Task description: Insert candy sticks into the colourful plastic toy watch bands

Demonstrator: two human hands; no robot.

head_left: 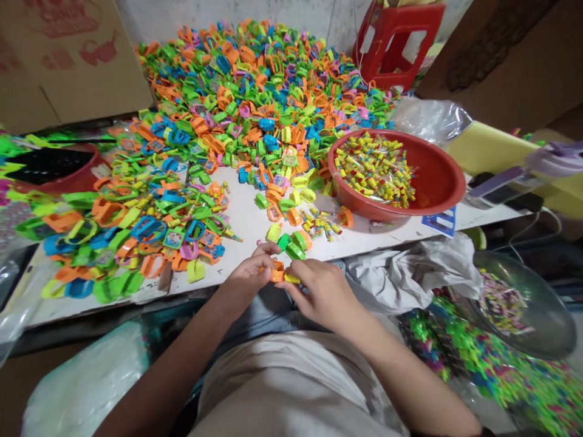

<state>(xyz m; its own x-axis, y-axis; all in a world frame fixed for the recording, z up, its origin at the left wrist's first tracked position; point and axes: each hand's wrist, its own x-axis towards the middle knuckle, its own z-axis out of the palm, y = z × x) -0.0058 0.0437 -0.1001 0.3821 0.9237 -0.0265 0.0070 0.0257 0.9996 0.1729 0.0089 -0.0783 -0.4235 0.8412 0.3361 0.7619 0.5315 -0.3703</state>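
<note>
Just off the table's front edge, my left hand [255,271] is closed on an orange toy watch [277,272]. My right hand [319,285] pinches a small yellow wrapped candy [292,279] against the watch's right side; its fingertips partly hide the candy. On the table right beyond my hands lie green toy watches [297,244], close to my right fingers. A few loose wrapped candies [321,224] are scattered a little farther back. A large heap of toy watches [255,91] in orange, green, blue, yellow and pink covers the back of the table.
A red basin [437,182] holding wrapped candies [376,170] stands at the right. A second pile of watches [150,230] spreads over the left. Cardboard boxes [68,67] and a red stool [401,42] stand behind. A clear bowl [546,321] sits low at the right.
</note>
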